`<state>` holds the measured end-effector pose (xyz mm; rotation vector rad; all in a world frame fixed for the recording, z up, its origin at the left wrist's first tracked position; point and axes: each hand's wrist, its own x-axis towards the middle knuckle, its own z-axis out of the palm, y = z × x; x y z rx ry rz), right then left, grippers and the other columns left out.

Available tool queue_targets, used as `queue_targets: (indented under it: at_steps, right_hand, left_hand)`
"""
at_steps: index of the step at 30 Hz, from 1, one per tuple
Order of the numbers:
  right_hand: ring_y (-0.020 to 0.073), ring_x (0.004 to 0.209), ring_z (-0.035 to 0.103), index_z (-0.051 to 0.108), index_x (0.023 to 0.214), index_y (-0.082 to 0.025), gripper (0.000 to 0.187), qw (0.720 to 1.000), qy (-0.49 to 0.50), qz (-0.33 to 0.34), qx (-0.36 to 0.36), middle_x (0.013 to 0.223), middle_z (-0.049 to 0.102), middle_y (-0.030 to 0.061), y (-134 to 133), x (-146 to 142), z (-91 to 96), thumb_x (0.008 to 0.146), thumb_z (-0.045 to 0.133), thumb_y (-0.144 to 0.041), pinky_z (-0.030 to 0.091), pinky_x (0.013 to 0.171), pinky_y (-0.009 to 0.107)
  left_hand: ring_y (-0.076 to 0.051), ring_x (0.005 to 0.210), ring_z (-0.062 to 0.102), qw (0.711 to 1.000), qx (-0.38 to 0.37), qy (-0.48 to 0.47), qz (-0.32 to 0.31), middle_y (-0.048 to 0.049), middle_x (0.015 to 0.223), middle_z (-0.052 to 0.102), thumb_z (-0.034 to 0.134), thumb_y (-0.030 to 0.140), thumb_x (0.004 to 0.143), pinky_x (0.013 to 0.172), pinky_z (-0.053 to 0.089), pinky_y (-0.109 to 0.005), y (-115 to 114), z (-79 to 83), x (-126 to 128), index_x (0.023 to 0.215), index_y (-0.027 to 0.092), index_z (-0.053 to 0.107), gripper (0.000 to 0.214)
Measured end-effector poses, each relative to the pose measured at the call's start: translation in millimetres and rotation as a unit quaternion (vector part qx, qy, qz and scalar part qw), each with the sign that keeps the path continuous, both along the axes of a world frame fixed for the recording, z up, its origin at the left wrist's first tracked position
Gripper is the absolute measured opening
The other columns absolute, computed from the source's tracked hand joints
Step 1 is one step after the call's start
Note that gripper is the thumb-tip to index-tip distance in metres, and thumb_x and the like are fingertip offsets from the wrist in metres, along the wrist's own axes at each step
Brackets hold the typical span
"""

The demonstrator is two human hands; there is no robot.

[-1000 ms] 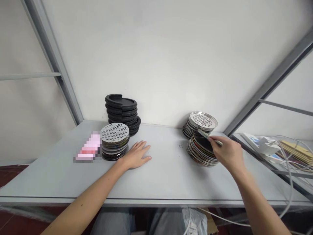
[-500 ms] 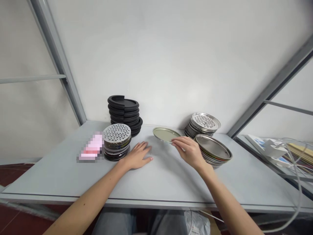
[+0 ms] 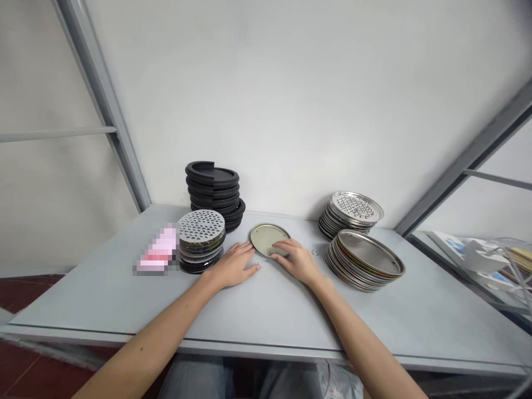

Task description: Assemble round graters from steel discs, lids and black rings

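Note:
My right hand [image 3: 296,259] grips the near edge of a round gold-tinted metal lid [image 3: 266,236], which sits low over the grey table [image 3: 266,310] near its middle. Just to its left, my left hand [image 3: 233,265] lies flat and open on the table, fingers spread, touching nothing else. A short stack topped by a perforated metal disc [image 3: 201,225] stands beside my left hand. To the right of my right hand is a stack of plain metal lids [image 3: 366,259].
A tall pile of black round rubber pieces [image 3: 214,191] stands at the back against the white wall. A second pile of perforated discs [image 3: 353,210] sits at the back right. A pink object [image 3: 157,252] lies at the left. Cables and papers [image 3: 482,252] lie on the neighbouring table.
My right hand lifted one lid off the right-hand stack and carried it leftward and down to the middle of the table. My left hand stayed flat in place.

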<state>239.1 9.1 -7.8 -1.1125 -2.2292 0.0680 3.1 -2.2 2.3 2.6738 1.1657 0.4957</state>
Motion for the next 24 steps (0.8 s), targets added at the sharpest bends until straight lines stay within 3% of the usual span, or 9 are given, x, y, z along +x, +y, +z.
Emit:
queue_targets:
  at_steps: [3,6,10,12,15,17,20,24]
  right_hand:
    - [0.023,0.1,0.06,0.066,0.106,-0.02,0.027,0.998,0.028,-0.047,-0.032,0.106,0.067,0.009,3,3,-5.4,0.088,0.055,-0.037,0.048,0.088,0.036]
    - [0.0225,0.097,0.06,0.067,0.099,-0.019,0.022,0.997,0.02,-0.051,-0.06,0.1,0.068,0.0088,5,4,-9.2,0.088,0.053,-0.033,0.047,0.087,0.036]
    - [0.0217,0.095,0.059,0.067,0.096,-0.019,0.022,0.997,0.024,-0.04,-0.063,0.098,0.068,0.0081,6,4,-9.5,0.089,0.051,-0.031,0.045,0.086,0.034]
    - [0.0214,0.093,0.059,0.067,0.095,-0.019,0.021,0.997,0.023,-0.032,-0.064,0.096,0.068,0.0078,5,4,-8.6,0.089,0.05,-0.03,0.045,0.084,0.034]
    - [0.0211,0.092,0.059,0.068,0.093,-0.019,0.021,0.997,0.025,-0.023,-0.065,0.094,0.068,0.0077,4,4,-7.7,0.089,0.05,-0.029,0.045,0.083,0.033]
    - [0.0209,0.093,0.059,0.068,0.092,-0.019,0.021,0.997,0.033,-0.02,-0.067,0.094,0.068,0.0075,4,4,-7.4,0.089,0.049,-0.029,0.044,0.084,0.033]
    - [0.0205,0.093,0.059,0.068,0.092,-0.019,0.022,0.996,0.042,-0.014,-0.074,0.094,0.068,0.0068,5,5,-7.3,0.09,0.049,-0.031,0.043,0.085,0.032]
    - [0.0202,0.093,0.059,0.068,0.092,-0.019,0.025,0.996,0.047,-0.013,-0.076,0.094,0.068,0.0065,6,8,-7.0,0.091,0.047,-0.033,0.043,0.085,0.032]
  left_hand:
    - [-0.026,0.121,0.051,0.998,0.041,-0.033,0.025,-0.0101,0.122,0.062,0.048,0.035,0.091,0.106,0.034,-0.041,3,0.0,1,0.117,0.017,0.06,0.034]
    - [-0.025,0.107,0.06,0.994,0.074,-0.072,0.035,-0.0096,0.11,0.068,0.051,0.031,0.09,0.096,0.045,-0.04,1,3.2,1,0.105,0.017,0.066,0.026]
    - [-0.02,0.1,0.063,0.97,0.159,-0.181,-0.018,-0.0063,0.104,0.07,0.049,0.021,0.091,0.092,0.048,-0.037,-23,18.6,-7,0.105,0.02,0.065,0.022]
    - [-0.019,0.104,0.061,0.946,0.219,-0.239,-0.001,-0.0064,0.107,0.068,0.051,0.019,0.089,0.094,0.047,-0.037,-38,31.4,-15,0.106,0.02,0.064,0.022]
    - [-0.022,0.112,0.056,0.919,0.29,-0.245,0.102,-0.0055,0.112,0.065,0.053,0.022,0.087,0.101,0.041,-0.04,-48,56.0,-31,0.103,0.021,0.064,0.02]
    - [-0.026,0.115,0.054,0.9,0.306,-0.21,0.227,-0.0066,0.113,0.065,0.054,0.031,0.086,0.104,0.035,-0.044,-44,74.0,-42,0.104,0.021,0.063,0.023]
    - [-0.034,0.119,0.049,0.889,0.206,-0.116,0.393,-0.0136,0.125,0.058,0.054,0.048,0.081,0.101,0.034,-0.048,-27,96.3,-54,0.127,0.015,0.049,0.056]
    - [-0.039,0.124,0.044,0.907,0.025,0.008,0.42,-0.0196,0.137,0.045,0.057,0.069,0.068,0.096,0.037,-0.049,-9,104.8,-60,0.141,0.013,0.032,0.096]
